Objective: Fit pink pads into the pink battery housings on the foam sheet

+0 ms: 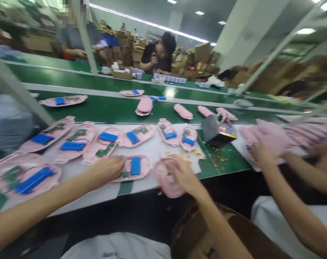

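My left hand (111,168) is closed on the left end of a pink plastic shell (144,167), which lies on the white sheet. Inside that shell are a blue rectangular block (135,166) and a green circuit board (124,174), partly hidden by my fingers. My right hand (181,172) grips another pink shell piece (167,181) at the table's front edge. This piece is tilted and smeared by motion, so its inside cannot be made out. Around my hands lie several open pink shells (106,144) with blue blocks and green boards.
A grey box with a lit display (219,130) stands right of centre, near yellowish scraps (220,158). Closed pink shells (183,111) lie farther back. At right, a co-worker's hand (263,151) handles pink pieces. A brown bin (190,226) sits below. A metal post (20,86) rises at left.
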A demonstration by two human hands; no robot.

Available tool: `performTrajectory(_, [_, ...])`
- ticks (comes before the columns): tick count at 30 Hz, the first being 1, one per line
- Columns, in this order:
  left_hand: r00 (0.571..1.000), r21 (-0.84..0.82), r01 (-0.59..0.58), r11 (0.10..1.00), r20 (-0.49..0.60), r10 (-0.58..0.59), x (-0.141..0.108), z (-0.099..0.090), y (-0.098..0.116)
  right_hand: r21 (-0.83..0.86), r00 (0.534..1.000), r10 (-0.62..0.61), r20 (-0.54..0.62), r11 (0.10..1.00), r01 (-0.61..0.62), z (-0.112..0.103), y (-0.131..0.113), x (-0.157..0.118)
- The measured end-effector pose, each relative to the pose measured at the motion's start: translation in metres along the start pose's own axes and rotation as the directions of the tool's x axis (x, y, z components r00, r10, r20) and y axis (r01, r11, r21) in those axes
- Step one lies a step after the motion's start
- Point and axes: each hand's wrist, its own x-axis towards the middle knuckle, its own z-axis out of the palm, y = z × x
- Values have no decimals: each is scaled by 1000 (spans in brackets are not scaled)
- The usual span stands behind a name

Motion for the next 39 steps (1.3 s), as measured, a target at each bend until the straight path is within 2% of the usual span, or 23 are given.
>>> performTrajectory(2, [992, -209, 87, 974, -70, -104, -1, 6, -10, -243, 983, -25, 183, 967, 70, 0, -20, 26])
performTrajectory(3, [978, -344, 138, 929, -98, -182, -2, 8, -15, -375, 968, -17, 252, 920, 114, 5, -30, 40])
performTrajectory(5, [920, -604, 226, 764, -127, -372, -7, 9, -22, -577, 943, -12, 332, 788, 213, 20, -48, 64])
performTrajectory(8, [785, -848, 245, 471, -111, -609, -14, 4, -23, -671, 860, -32, 509, 612, 420, 42, -72, 87])
performTrajectory(9, [755, -885, 234, 403, -96, -648, -16, 2, -22, -665, 824, -38, 565, 570, 482, 47, -79, 91])
performTrajectory(10, [743, -905, 224, 362, -81, -664, -18, 0, -21, -650, 791, -47, 610, 542, 533, 51, -85, 94])
performTrajectory(11, [744, -912, 208, 354, -87, -663, -21, -3, -19, -632, 767, -58, 640, 527, 568, 55, -90, 95])
performTrajectory(13, [775, -881, 161, 444, -166, -610, -27, -6, -18, -596, 743, -91, 663, 536, 597, 59, -97, 97])
performTrajectory(15, [790, -791, 87, 605, -315, -526, -35, -8, -20, -571, 749, -134, 648, 565, 596, 61, -97, 99])
performTrajectory(17, [787, -677, 19, 736, -444, -429, -44, -8, -25, -564, 775, -192, 602, 584, 583, 61, -91, 103])
performTrajectory(19, [778, -608, 3, 794, -498, -384, -53, -9, -28, -575, 801, -258, 540, 582, 575, 63, -82, 105])
performTrajectory(21, [769, -558, 16, 830, -524, -367, -59, -10, -28, -567, 792, -312, 524, 566, 598, 65, -78, 103])
performTrajectory(23, [747, -472, 18, 881, -580, -326, -59, -12, -23, -503, 742, -372, 557, 560, 658, 68, -79, 98])
performTrajectory(25, [706, -332, -5, 943, -670, -232, -53, -12, -17, -417, 706, -456, 541, 584, 697, 73, -86, 91])
performTrajectory(27, [649, -221, -3, 975, -742, -166, -47, -10, -12, -371, 722, -525, 452, 625, 687, 78, -94, 84])
performTrajectory(29, [617, -233, -11, 972, -767, -177, -41, -5, -11, -366, 764, -545, 344, 672, 644, 83, -101, 79])
performTrajectory(31, [627, -340, -60, 938, -744, -230, -39, 0, -11, -373, 797, -535, 280, 705, 603, 86, -104, 76])
performTrajectory(33, [649, -446, -117, 887, -711, -272, -39, 6, -11, -396, 809, -530, 253, 707, 586, 87, -105, 75])
performTrajectory(35, [638, -524, -154, 838, -700, -321, -39, 9, -10, -422, 812, -521, 263, 695, 583, 88, -104, 75])
performTrajectory(37, [611, -662, -185, 727, -657, -442, -39, 10, -10, -427, 819, -501, 280, 699, 573, 89, -102, 76])
performTrajectory(39, [619, -832, -231, 505, -526, -584, -39, 8, -10, -407, 834, -475, 281, 728, 551, 91, -100, 77])
